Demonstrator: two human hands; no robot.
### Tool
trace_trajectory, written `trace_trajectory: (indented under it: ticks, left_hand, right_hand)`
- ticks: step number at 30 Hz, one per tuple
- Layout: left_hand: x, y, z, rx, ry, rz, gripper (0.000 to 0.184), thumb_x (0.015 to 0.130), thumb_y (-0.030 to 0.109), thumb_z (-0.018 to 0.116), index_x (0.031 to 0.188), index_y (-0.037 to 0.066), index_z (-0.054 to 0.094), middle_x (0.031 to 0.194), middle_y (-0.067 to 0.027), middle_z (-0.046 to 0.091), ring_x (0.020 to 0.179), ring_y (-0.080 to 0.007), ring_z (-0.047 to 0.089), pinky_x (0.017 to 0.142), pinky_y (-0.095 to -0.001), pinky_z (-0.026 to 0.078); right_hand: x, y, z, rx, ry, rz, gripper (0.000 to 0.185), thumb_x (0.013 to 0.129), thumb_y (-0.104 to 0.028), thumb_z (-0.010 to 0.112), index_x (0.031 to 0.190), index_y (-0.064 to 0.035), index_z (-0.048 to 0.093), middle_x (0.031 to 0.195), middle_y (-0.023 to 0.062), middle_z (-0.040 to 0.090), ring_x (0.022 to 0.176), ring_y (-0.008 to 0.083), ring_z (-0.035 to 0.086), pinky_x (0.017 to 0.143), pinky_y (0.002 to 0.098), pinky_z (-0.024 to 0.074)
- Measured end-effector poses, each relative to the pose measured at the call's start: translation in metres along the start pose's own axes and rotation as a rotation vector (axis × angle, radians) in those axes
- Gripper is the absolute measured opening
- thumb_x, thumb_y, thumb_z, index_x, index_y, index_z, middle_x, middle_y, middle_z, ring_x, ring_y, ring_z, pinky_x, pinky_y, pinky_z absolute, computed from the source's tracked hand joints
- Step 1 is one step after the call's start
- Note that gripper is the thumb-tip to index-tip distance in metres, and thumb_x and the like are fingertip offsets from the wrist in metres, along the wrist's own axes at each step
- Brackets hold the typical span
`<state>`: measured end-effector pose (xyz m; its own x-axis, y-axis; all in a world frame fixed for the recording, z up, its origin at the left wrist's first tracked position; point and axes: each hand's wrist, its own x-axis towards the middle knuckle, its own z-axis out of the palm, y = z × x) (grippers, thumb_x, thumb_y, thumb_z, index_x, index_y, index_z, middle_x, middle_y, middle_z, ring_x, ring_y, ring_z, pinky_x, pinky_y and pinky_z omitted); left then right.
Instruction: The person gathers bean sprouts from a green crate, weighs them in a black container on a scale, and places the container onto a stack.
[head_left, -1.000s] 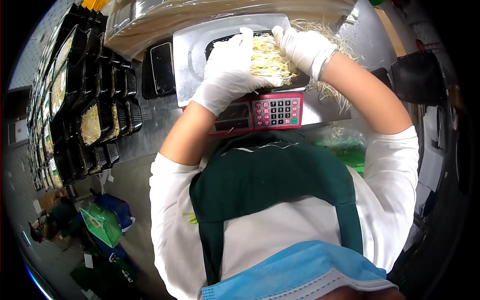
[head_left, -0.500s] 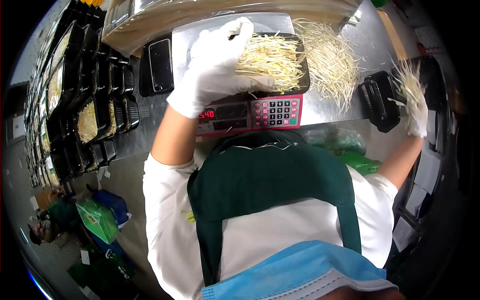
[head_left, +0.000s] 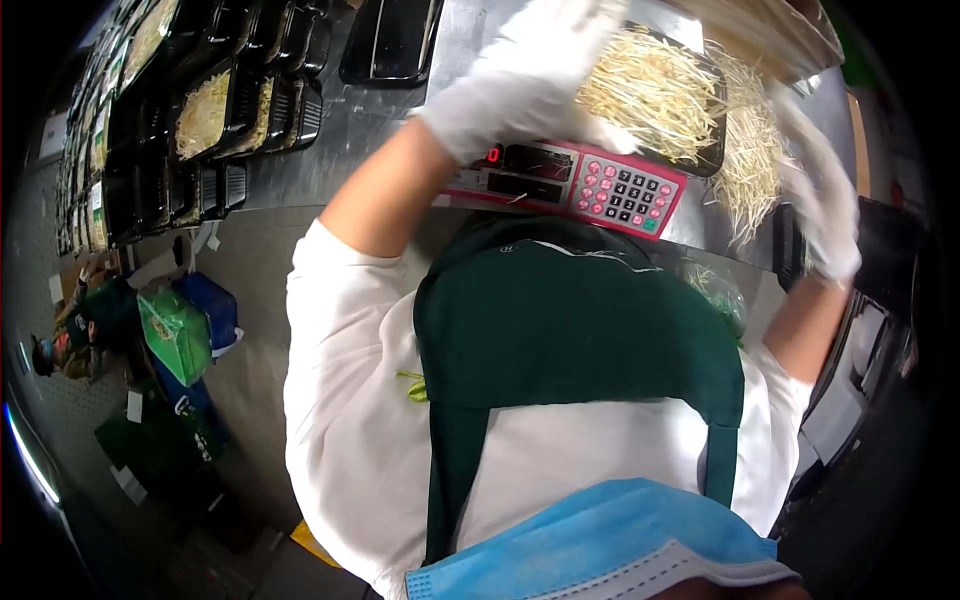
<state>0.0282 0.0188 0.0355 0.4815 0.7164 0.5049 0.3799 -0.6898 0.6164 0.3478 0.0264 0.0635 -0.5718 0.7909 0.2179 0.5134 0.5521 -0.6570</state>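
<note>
A black tray point(head_left: 712, 150) heaped with pale bean sprouts point(head_left: 655, 95) sits on a scale with a red-edged keypad panel point(head_left: 625, 190). My left hand point(head_left: 540, 80), in a white glove, is at the tray's left end, thumb and fingers apart, the thumb along the near side. Whether it presses on the tray I cannot tell. Right of the tray lies a loose pile of bean sprouts point(head_left: 748, 165). Beside its right edge is my gloved right hand point(head_left: 820, 190), blurred, fingers stretched out, with no sprouts visible in it.
Stacked black trays point(head_left: 215, 115), some holding sprouts, rise on the left. A phone point(head_left: 392, 35) lies in a black tray behind them. A plastic-covered box point(head_left: 770, 35) stands at the back right. Another black tray point(head_left: 788, 240) is partly hidden by my right hand.
My right hand has moved left from the far right to the loose pile, and the bunch of sprouts it held no longer shows in it. My left hand stays by the tray. The view has turned.
</note>
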Motion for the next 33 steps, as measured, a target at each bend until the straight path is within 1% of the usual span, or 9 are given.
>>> trace_trajectory:
  ticks: [4,8,10,15,18,20,25,30,33]
  left_hand:
    - [0.013,-0.004,0.019,0.133,-0.09,-0.02,0.047,0.077,0.025,0.071,0.116,0.003,0.058,0.107,-0.0135,0.062,0.099,-0.0286,0.057,0.09,-0.0349,0.043]
    - [0.022,0.006,0.02,-0.56,-0.081,-0.144,0.034,0.081,0.016,0.063,0.112,0.003,0.059,0.104,-0.0149,0.061,0.096,-0.0281,0.058,0.087,-0.034,0.045]
    - [0.007,-0.015,0.028,0.438,-0.044,0.023,0.091,0.067,0.041,0.075,0.13,-0.011,0.035,0.11,-0.0207,0.057,0.1,-0.0343,0.056,0.087,-0.0381,0.044]
    - [0.007,-0.026,0.036,0.444,-0.094,0.014,0.099,0.062,0.044,0.077,0.13,-0.012,0.032,0.103,-0.0179,0.058,0.092,-0.0315,0.057,0.082,-0.0373,0.044]
    - [0.011,-0.017,0.033,0.439,-0.143,-0.036,0.101,0.061,0.048,0.076,0.131,-0.011,0.033,0.103,-0.017,0.057,0.091,-0.0306,0.057,0.083,-0.0384,0.043]
    - [0.009,-0.019,0.035,0.474,-0.135,-0.009,0.102,0.06,0.051,0.076,0.131,-0.01,0.033,0.102,-0.0166,0.057,0.091,-0.0304,0.057,0.085,-0.0398,0.042]
    - [0.014,-0.009,0.028,0.566,-0.161,-0.022,0.109,0.056,0.058,0.075,0.131,-0.009,0.033,0.104,-0.0156,0.055,0.092,-0.0298,0.055,0.089,-0.043,0.037]
    - [-0.001,-0.004,-0.012,0.218,-0.079,-0.072,0.104,0.058,0.03,0.082,0.138,-0.007,0.026,0.139,-0.021,0.034,0.128,-0.0329,0.035,0.109,-0.0447,0.019]
    - [-0.029,-0.019,0.001,-0.229,0.029,-0.342,0.111,0.061,0.027,0.083,0.142,-0.007,0.015,0.144,-0.0279,0.024,0.137,-0.035,0.016,0.112,-0.0393,0.013]
  right_hand:
    - [0.047,-0.019,0.054,-0.474,-0.232,-0.157,0.066,0.076,-0.02,0.067,0.136,-0.0102,0.04,0.114,0.0221,0.056,0.103,0.0367,0.054,0.091,0.0409,0.0438]
    - [0.05,-0.009,0.061,-0.259,-0.174,-0.11,0.057,0.078,-0.013,0.065,0.131,-0.0086,0.045,0.108,0.0192,0.059,0.097,0.0323,0.059,0.089,0.0369,0.0469]
    - [0.049,-0.001,0.061,-0.012,-0.178,-0.075,0.056,0.078,-0.008,0.066,0.131,-0.0074,0.046,0.109,0.0165,0.059,0.1,0.0277,0.058,0.091,0.0343,0.0457]
    - [0.039,-0.008,0.082,0.653,0.005,0.036,0.046,0.08,-0.002,0.067,0.124,-0.0028,0.053,0.109,0.0084,0.059,0.097,0.0139,0.058,0.088,0.0265,0.0463]
    - [0.031,-0.011,0.081,0.242,0.09,0.172,0.03,0.081,-0.002,0.066,0.111,-0.0001,0.062,0.105,0.006,0.059,0.087,0.0096,0.059,0.078,0.0226,0.0491]
    - [0.023,-0.003,0.072,0.694,0.161,0.245,0.02,0.083,-0.004,0.065,0.103,0.0004,0.066,0.098,0.0054,0.06,0.075,0.0098,0.06,0.067,0.0212,0.0496]
    - [0.008,0.008,0.008,0.588,0.372,0.218,0.013,0.082,-0.003,0.065,0.095,-0.001,0.067,0.091,0.0103,0.067,0.075,0.0128,0.063,0.067,0.0212,0.0506]
    - [0.04,-0.03,0.013,0.499,0.472,0.11,0.028,0.085,-0.012,0.063,0.11,-0.0003,0.061,0.111,0.0169,0.064,0.08,0.0138,0.064,0.072,0.0236,0.049]
    - [0.063,-0.018,0.056,0.368,0.127,-0.015,0.024,0.089,-0.011,0.059,0.111,-0.0015,0.06,0.109,0.0089,0.063,0.098,0.0175,0.06,0.084,0.027,0.0489]
